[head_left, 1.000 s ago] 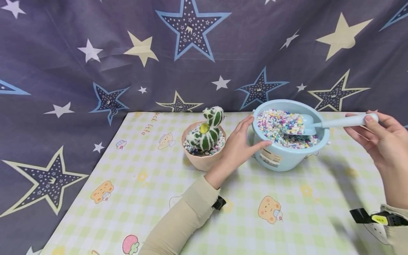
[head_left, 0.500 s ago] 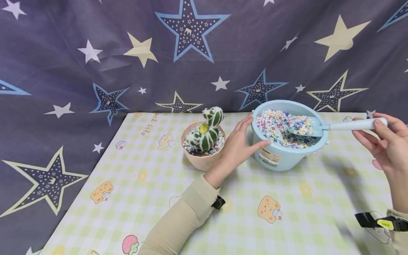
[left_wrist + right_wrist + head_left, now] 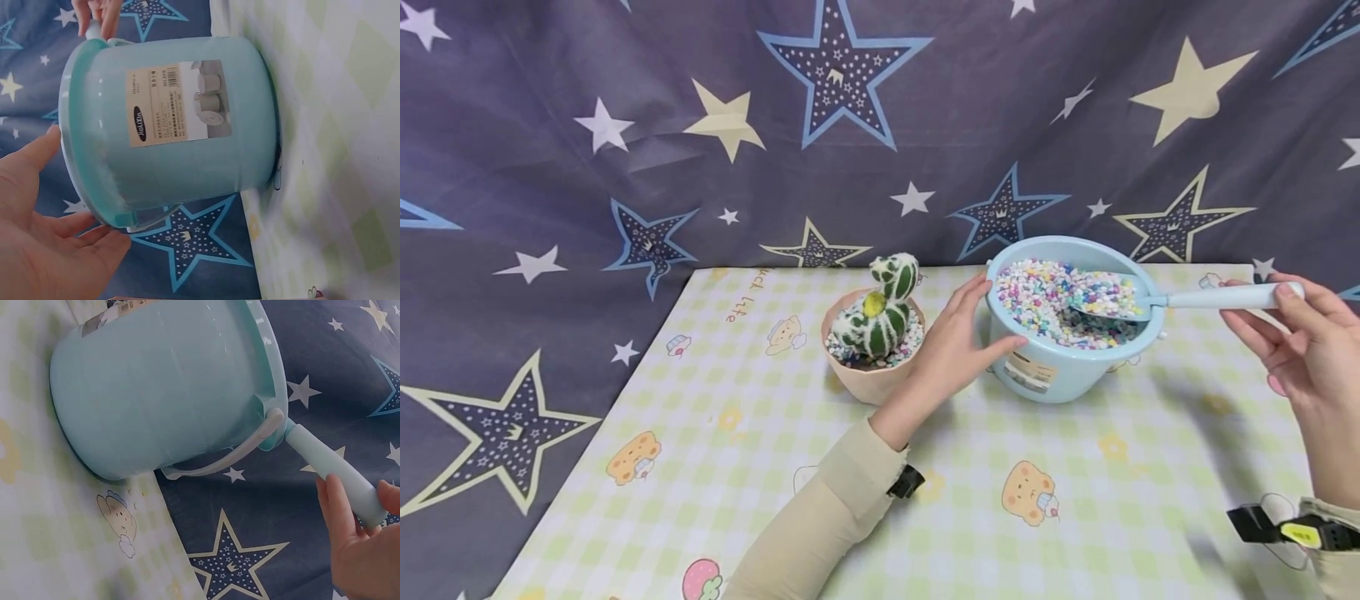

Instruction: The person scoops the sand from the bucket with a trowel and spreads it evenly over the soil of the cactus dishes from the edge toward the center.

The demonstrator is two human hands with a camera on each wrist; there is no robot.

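Observation:
A light blue bucket point(image 3: 1052, 375) of small multicoloured pebbles point(image 3: 1033, 287) stands upright towards the back right of the table. My right hand point(image 3: 1311, 350) pinches the end of a scoop's handle, thumb above and fingers below. The scoop point(image 3: 1210, 297) lies nearly level across the bucket's right rim, its blade inside and heaped with pebbles. My left hand point(image 3: 951, 346) rests its spread, fairly straight fingers and thumb against the bucket's left rim. In the left wrist view, the thumb touches the rim point(image 3: 72, 147) and the fingers reach it near the bail handle.
A potted cactus with white fuzz point(image 3: 880, 329) and a yellow bloom stands left of the bucket, close to my left forearm. Its pot point(image 3: 868, 383) is peach. A checked cloth point(image 3: 760, 475) covers the table, and a dark star-patterned curtain point(image 3: 647, 92) hangs behind it.
Over the first half second the scoop moved right and its blade came closer to the bucket's right rim; since then it has barely shifted. My left hand has stayed on the bucket.

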